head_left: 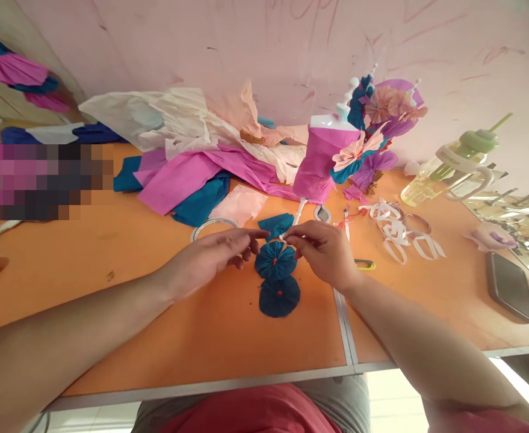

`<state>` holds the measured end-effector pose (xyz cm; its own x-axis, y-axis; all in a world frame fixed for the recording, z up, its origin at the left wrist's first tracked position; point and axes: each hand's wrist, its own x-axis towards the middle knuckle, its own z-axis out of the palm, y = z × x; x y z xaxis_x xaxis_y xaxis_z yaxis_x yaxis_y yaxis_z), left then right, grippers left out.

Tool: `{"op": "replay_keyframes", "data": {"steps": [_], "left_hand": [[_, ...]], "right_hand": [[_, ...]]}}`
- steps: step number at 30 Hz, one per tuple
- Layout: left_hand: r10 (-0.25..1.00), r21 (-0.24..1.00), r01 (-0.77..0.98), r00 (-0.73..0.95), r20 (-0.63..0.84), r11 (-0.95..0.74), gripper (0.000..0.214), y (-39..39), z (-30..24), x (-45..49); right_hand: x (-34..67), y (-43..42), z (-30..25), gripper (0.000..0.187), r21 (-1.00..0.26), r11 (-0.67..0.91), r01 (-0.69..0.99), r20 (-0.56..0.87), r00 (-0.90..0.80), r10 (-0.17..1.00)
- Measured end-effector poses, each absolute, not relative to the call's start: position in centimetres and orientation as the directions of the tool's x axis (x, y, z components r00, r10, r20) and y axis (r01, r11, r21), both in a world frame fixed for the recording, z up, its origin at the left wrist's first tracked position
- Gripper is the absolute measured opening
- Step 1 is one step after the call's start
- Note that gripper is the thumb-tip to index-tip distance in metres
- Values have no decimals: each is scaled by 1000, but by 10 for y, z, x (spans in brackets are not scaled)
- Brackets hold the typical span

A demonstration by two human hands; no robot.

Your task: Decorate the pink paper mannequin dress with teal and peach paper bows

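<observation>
Two round dark-blue paper rosettes lie on the orange table (165, 337), the upper one (275, 261) just below my fingertips and the lower one (279, 296) nearer to me. My left hand (210, 257) reaches in from the left with its fingers stretched toward my right hand. My right hand (324, 248) is pinched on a small white piece (283, 238), too small to name, held just above the upper rosette. A folded dark-blue paper scrap (277, 224) lies right behind both hands.
Heaps of pink, white, peach and blue crepe paper (187, 171) cover the back of the table. A pink-wrapped holder with paper flowers (325, 157) stands behind the hands. White tape strips (397, 231), a tape ring (210, 225), a green-lidded bottle (454, 165) and a phone (511, 286) lie to the right.
</observation>
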<state>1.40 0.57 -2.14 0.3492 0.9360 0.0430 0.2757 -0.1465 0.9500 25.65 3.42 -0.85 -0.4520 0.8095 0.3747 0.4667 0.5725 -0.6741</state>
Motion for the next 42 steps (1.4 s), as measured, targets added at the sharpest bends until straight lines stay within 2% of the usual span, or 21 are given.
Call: {"op": "replay_keyframes", "data": {"steps": [2, 5, 9, 13, 19, 25, 29, 36, 42], "left_hand": [[897, 771, 521, 420, 141, -365, 37, 9, -28, 15], [784, 476, 640, 584, 210, -604, 29, 12, -38, 15], [739, 384, 644, 647, 188, -662, 28, 13, -43, 15], [740, 371, 650, 643, 196, -663, 27, 14, -41, 14], [741, 322, 674, 649, 171, -664, 27, 14, -40, 13], [741, 361, 656, 644, 189, -663, 27, 14, -42, 12], [737, 374, 648, 652, 180, -664, 38, 8, -44, 15], [697, 189, 671, 696, 172, -716, 41, 2, -52, 18], [653, 100, 651, 718, 240, -752, 32, 8, -55, 19]], "right_hand": [[261, 36, -11, 22, -455, 693, 559, 350, -604, 716], [263, 36, -15, 29, -181, 791, 585, 211, -762, 612], [261, 36, -16, 32, -57, 847, 529, 97, -841, 532], [263, 39, -12, 31, -41, 889, 456, 93, -884, 457], [266, 44, -14, 30, -6, 913, 407, 79, -910, 406], [259, 38, -12, 34, 59, 895, 443, -38, -894, 446], [255, 35, -4, 29, 53, 864, 501, -108, -857, 503], [257, 40, -7, 29, -117, 830, 546, -28, -837, 547], [255, 35, -11, 29, -51, 824, 565, -42, -825, 563]]}}
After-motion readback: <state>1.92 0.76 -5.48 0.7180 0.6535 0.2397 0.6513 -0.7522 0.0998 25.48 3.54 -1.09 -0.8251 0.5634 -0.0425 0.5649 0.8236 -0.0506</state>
